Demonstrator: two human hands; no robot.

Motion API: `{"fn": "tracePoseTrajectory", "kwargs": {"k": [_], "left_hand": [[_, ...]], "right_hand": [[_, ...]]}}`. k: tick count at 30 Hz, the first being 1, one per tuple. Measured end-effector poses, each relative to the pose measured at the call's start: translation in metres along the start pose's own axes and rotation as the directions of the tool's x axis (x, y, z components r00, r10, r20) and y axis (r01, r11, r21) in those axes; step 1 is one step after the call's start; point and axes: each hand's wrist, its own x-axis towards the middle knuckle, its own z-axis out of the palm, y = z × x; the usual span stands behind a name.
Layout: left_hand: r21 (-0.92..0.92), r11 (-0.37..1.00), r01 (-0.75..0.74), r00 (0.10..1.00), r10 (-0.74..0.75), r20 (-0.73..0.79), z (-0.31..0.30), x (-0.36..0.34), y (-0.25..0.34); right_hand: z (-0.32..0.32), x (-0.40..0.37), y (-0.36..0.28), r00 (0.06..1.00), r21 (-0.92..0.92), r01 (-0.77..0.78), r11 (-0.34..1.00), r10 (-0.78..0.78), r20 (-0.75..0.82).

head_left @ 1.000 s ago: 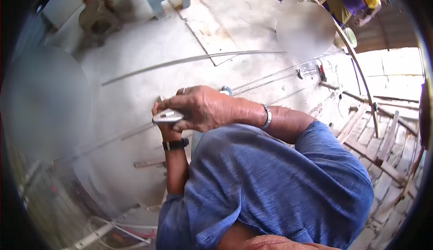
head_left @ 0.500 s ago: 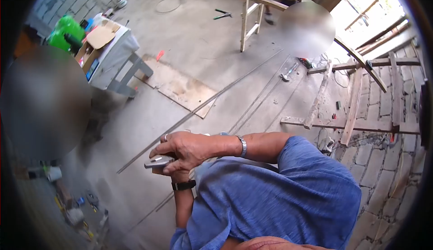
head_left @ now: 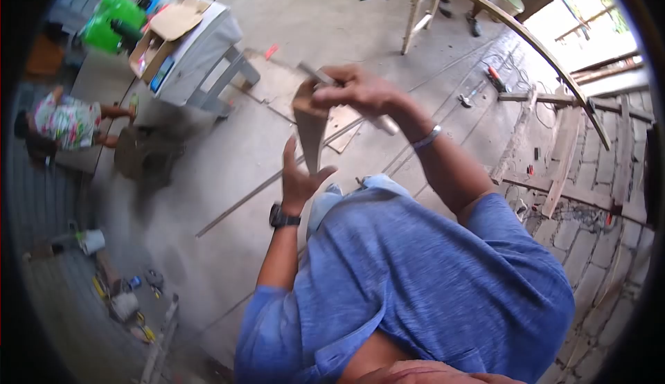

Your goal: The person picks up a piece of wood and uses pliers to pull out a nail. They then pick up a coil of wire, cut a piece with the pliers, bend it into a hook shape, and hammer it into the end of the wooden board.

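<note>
My right hand (head_left: 357,93), with a silver band at the wrist, grips a tapering piece of wood (head_left: 310,124) and a grey metal bar-like tool (head_left: 315,74); motion blur hides the tool's kind. The wood's broad end is up by my right fingers, and its narrow end points down towards my left hand (head_left: 301,180). That left hand, below a black watch (head_left: 282,216), has its thumb and fingers spread on either side of the wood's lower end. Both hands are in front of my blue shirt, above the concrete floor.
Long thin bars (head_left: 239,207) lie across the floor beyond my hands. A grey table (head_left: 201,51) bears an open cardboard box and a green bag. A hammer (head_left: 466,100) lies near a wooden frame (head_left: 568,190). Left, a person (head_left: 73,121) is close to the corrugated wall.
My hands were together near my body; now the right has lifted the wood and tool forward, and the left has come apart with fingers spread. The view has shifted too.
</note>
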Motion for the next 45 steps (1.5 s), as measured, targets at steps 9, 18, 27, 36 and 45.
{"fn": "tracePoseTrajectory", "kwargs": {"k": [9, 18, 27, 36, 45], "left_hand": [[-0.294, 0.951, -0.097, 0.976, 0.033, -0.215, -0.012, 0.086, 0.009], [-0.424, 0.904, 0.052, 0.999, -0.041, 0.034, -0.04, 0.126, -0.031], [-0.146, 0.983, -0.11, 0.993, 0.113, 0.019, -0.016, 0.158, -0.048], [-0.048, 0.996, -0.073, 0.976, 0.062, -0.211, 0.003, 0.226, -0.012], [-0.289, 0.918, -0.273, 0.887, 0.124, -0.445, 0.024, 0.338, 0.092]], "right_hand": [[0.038, 0.03, -0.023, 0.991, -0.209, -0.04, 0.977, 0.012, -0.133], [-0.024, 0.037, 0.057, 0.849, 0.006, -0.232, 0.973, 0.205, -0.486], [-0.127, -0.093, 0.219, 0.538, -0.097, -0.757, 0.646, 0.533, -0.653], [-0.239, -0.188, 0.388, 0.569, -0.192, -0.819, 0.54, 0.726, -0.385], [-0.365, -0.086, 0.438, 0.933, -0.384, -0.357, 0.852, 0.303, -0.193]]}}
